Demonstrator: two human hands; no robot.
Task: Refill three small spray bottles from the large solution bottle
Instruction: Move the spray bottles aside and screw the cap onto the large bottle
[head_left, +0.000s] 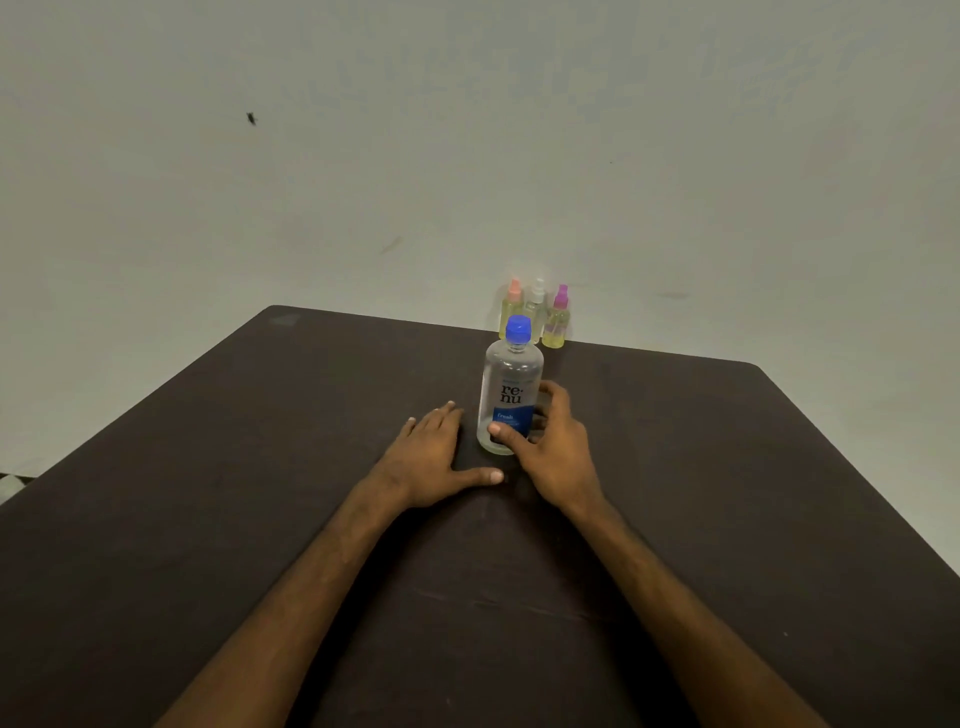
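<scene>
Large solution bottle (511, 395): stands upright on the dark table (208, 493), about mid-table and straight in front of the person. Its blue cap (518, 328) is on. The body is clear, and the liquid level cannot be read.

Right hand (553, 452): grips the bottle's lower body, with the thumb across the front of the label and the fingers curled round the right and far side.

Left hand (431, 462): lies flat on the table just left of the bottle's base, fingers straight and thumb spread, holding nothing.

Three small spray bottles (537, 306): stand upright in a tight row at the table's far edge, close to the wall (467, 156) and just behind the large bottle. Their pump tops are peach, white and magenta, and there is yellowish liquid inside.

Handling (judged): the large bottle looks smooth and thin-walled, so it will likely yield to a squeeze and may be fairly heavy if full. It is best taken at the labelled mid-body, leaving the other hand for the cap. The small bottles are probably light, narrow-based and easily toppled.

Obstruction: the large bottle stands between the hands and the row, so a reach past it risks knocking it over.

Surroundings: a dark speck (252, 118) on the pale wall.
</scene>
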